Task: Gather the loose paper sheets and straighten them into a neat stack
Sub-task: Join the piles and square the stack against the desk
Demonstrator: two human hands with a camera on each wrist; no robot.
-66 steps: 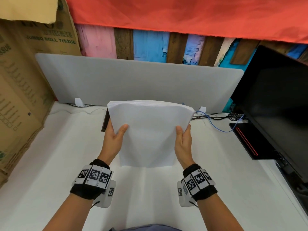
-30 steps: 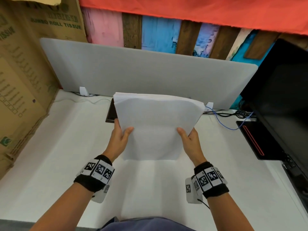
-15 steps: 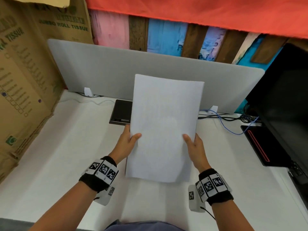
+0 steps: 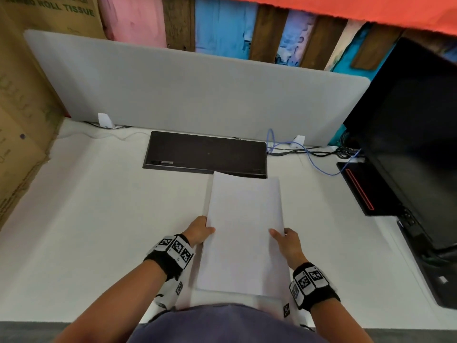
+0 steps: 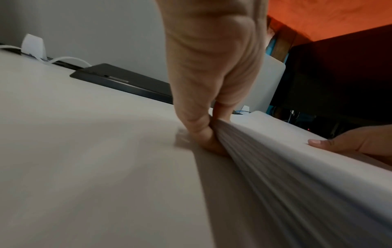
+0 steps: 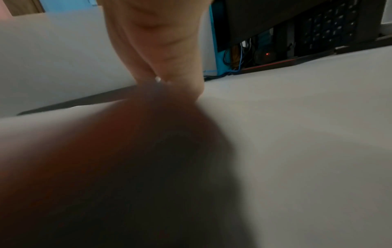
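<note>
A stack of white paper sheets (image 4: pixel 243 231) lies lengthwise and nearly flat, low over the white table (image 4: pixel 99 219), with its far end next to a black keyboard. My left hand (image 4: pixel 200 231) grips its left long edge, thumb on top. In the left wrist view the fingers (image 5: pixel 203 134) curl under the fanned sheet edges (image 5: pixel 286 167). My right hand (image 4: pixel 284 240) grips the right long edge, thumb laid on the top sheet. The right wrist view is blurred; it shows the hand (image 6: pixel 161 58) against a dark smear.
A black keyboard (image 4: pixel 205 154) lies by the grey divider panel (image 4: pixel 173 90). A dark monitor (image 4: pixel 408 144) and a black box with a red stripe (image 4: pixel 361 186) fill the right side. Cables (image 4: pixel 309 152) trail at the back right. A cardboard box (image 4: pixel 22 107) walls the left.
The stack stood upright with its long side across, was turned to stand on a short end, and now has come down nearly flat. Both hands have kept hold of its sides.
</note>
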